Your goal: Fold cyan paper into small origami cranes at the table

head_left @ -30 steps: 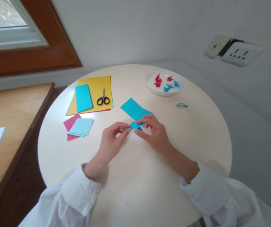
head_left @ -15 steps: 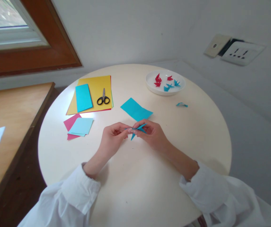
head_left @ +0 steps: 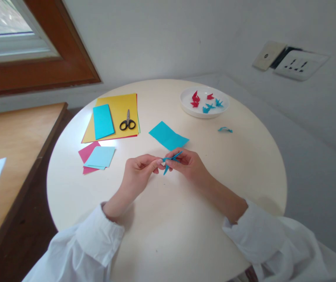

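Note:
Between my two hands is a small blue origami crane (head_left: 173, 158), held above the middle of the table with thin points sticking out. My left hand (head_left: 142, 166) pinches its left tip between thumb and finger. Around its body, the thumb and fingers of my right hand (head_left: 188, 162) are closed. Part of the crane is hidden by the fingers. Just beyond my hands lies a creased sheet of blue paper (head_left: 168, 135), flat on the table. Folded red and blue paper cranes (head_left: 195, 96) rest in a white dish (head_left: 185, 111) at the back right.
At the left, scissors (head_left: 128, 121) and a blue paper stack (head_left: 103, 122) lie on yellow sheets (head_left: 123, 102). Light blue squares (head_left: 100, 156) overlap pink ones (head_left: 87, 152) nearer me. A twisted blue paper strip (head_left: 225, 129) lies right, on the round white table (head_left: 162, 235).
My left fingertips have drawn slightly left, away from my right fingers, and more of the crane's left end shows between them. The crane has turned a little. Things on the table stay put.

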{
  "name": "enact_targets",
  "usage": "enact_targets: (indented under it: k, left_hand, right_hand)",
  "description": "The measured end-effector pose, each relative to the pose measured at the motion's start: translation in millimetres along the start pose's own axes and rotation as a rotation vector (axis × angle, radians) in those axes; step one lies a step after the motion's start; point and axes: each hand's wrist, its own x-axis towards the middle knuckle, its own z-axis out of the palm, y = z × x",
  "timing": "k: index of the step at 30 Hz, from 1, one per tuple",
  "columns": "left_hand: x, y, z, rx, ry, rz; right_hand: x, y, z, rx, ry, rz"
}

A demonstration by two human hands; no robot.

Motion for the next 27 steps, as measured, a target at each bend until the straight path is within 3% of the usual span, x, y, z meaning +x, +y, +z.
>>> enact_targets:
  k: [9,16,27]
  left_hand:
    - [-1.4,-2.3,-1.5,0.076,0.011,0.034]
    - [0.5,-9.4,-2.8,-0.042,0.083,0.013]
    - [-1.6,8.5,0.6,-0.042,0.058,0.0]
  right_hand:
    - [-1.6,-3.9,2.0,-0.004,-0.006,0.03]
    - [-0.1,-0.3,-0.4,-0.034,0.027,0.015]
    - [0.0,-0.9,-2.2,-0.107,0.049,-0.043]
